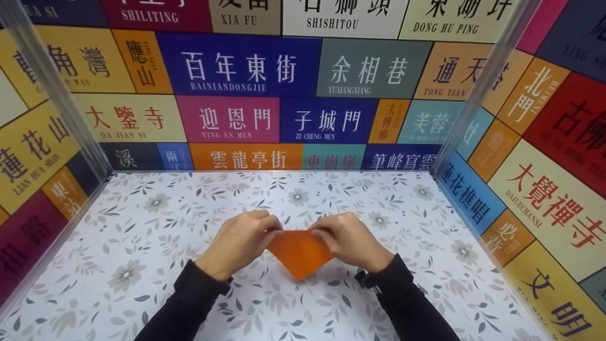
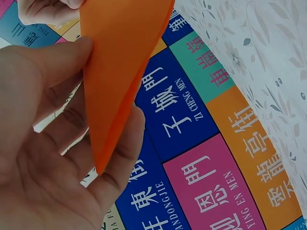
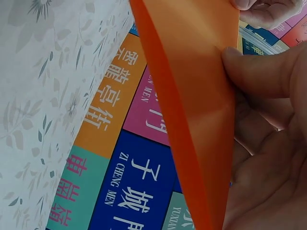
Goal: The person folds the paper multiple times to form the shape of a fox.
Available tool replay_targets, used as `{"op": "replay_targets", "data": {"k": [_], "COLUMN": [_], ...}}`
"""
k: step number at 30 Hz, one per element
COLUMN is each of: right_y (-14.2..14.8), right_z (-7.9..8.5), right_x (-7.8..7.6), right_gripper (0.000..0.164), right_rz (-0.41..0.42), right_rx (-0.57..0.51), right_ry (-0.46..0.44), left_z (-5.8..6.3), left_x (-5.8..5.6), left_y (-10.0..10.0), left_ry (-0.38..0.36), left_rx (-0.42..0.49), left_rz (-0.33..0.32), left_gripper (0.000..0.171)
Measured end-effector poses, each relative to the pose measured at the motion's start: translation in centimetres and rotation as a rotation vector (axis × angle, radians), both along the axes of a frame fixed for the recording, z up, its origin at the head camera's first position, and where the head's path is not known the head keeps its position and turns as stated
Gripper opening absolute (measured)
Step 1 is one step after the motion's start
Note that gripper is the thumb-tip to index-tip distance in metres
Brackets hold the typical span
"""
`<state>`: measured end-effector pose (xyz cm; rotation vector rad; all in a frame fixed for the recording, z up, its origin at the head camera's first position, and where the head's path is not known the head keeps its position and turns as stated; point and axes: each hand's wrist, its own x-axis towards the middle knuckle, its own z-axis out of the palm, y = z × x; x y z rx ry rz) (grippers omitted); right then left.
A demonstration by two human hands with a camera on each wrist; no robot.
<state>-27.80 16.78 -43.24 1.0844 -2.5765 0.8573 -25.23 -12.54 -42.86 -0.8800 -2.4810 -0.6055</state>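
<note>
a paper sheet (image 1: 300, 253) is between the left hand (image 1: 245, 241) and right hand (image 1: 352, 241), over a surface (image 1: 156, 227) with walls (image 1: 246, 66) behind it and along both sides.

The tabletop (image 1: 301, 315) is white, printed with grey flowers (image 1: 156, 202) and leaves (image 1: 483, 310).

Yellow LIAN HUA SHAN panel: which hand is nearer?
Left. The left hand grips the side of the orange paper nearer the panel; the right hand grips the far side.
</note>
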Motion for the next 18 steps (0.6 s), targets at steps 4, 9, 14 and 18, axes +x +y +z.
{"op": "replay_targets", "data": {"k": [4, 9, 14, 18], "right_y": [-0.1, 0.1, 0.4, 0.7], "right_z": [-0.2, -0.5, -0.8, -1.0], "right_x": [-0.2, -0.5, -0.9, -1.4], "right_gripper": [0.012, 0.013, 0.015, 0.017], "right_rz": [-0.002, -0.009, -0.026, -0.035], "right_rx": [-0.013, -0.023, -0.031, -0.051], "right_ry": [-0.04, -0.079, -0.124, -0.145], "left_z": [-0.1, -0.4, -0.6, -1.0], "left_x": [-0.1, -0.4, -0.8, -1.3], "left_y": [-0.1, -0.1, -0.4, -0.7], "left_ry": [-0.043, -0.082, -0.138, -0.217], "left_rx": [0.01, 0.025, 0.054, 0.076], "left_rz": [0.002, 0.007, 0.015, 0.029], "left_gripper": [0.004, 0.005, 0.005, 0.004]}}
